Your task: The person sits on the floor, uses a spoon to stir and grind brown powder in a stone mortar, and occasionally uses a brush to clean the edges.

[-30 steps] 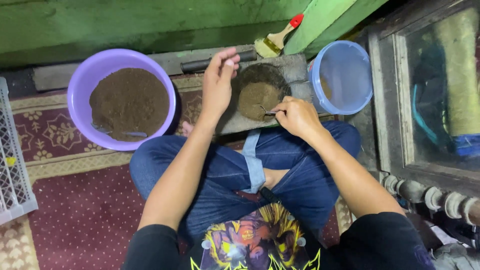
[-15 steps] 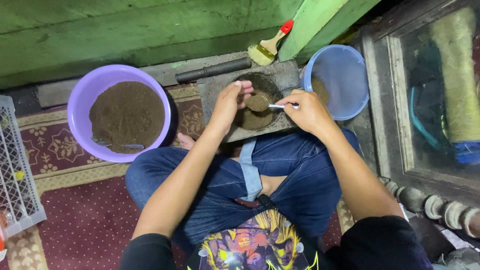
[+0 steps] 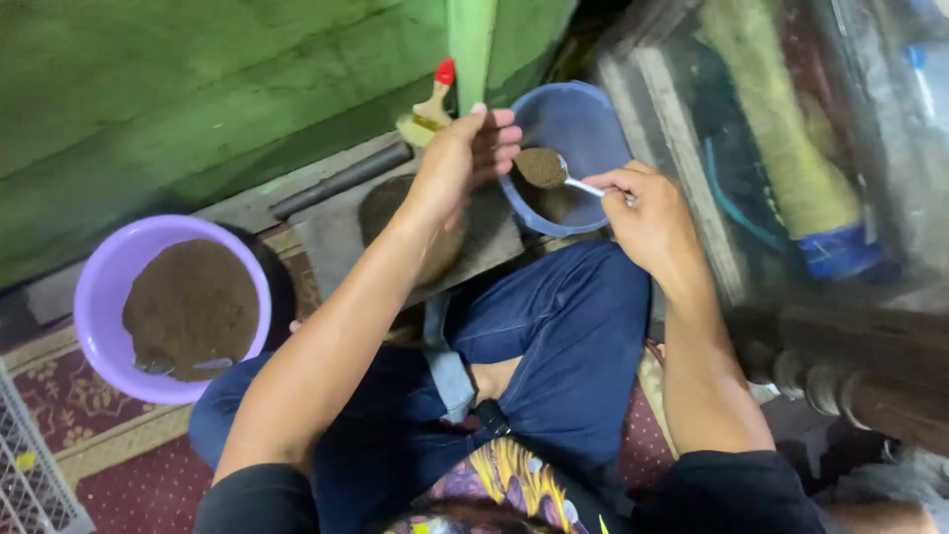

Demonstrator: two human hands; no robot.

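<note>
Over the blue bowl (image 3: 583, 129): spoon (image 3: 559, 176) heaped with brown powder.
Pinched by the handle in right hand (image 3: 647, 213) fingers; left hand (image 3: 460, 163) just left, fingers pressed together, curled beside the heap. Far left, purple bowl (image 3: 99, 297) of powder.

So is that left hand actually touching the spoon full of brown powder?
Apart. The head view shows the left hand on the blue bowl's rim, with a strip of bowl visible between its fingertips and the heaped spoon, which the right hand holds.
</note>
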